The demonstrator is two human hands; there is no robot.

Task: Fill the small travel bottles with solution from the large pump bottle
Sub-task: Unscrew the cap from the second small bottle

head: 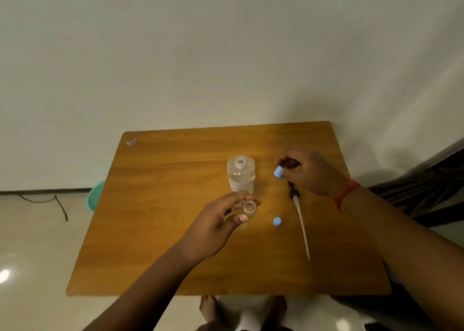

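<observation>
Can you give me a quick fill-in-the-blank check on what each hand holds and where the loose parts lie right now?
1. The left hand holds a small clear bottle whose mouth is ____.
2. The right hand pinches a cap coloured ____.
3. The pump with its long white tube lies flat on the ____.
4. A second blue cap lies on the table between the small bottle and the ____.

Missing words: open; blue; table; pump

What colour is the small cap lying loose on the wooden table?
Light blue small round cap, clearest in the head view.
</observation>
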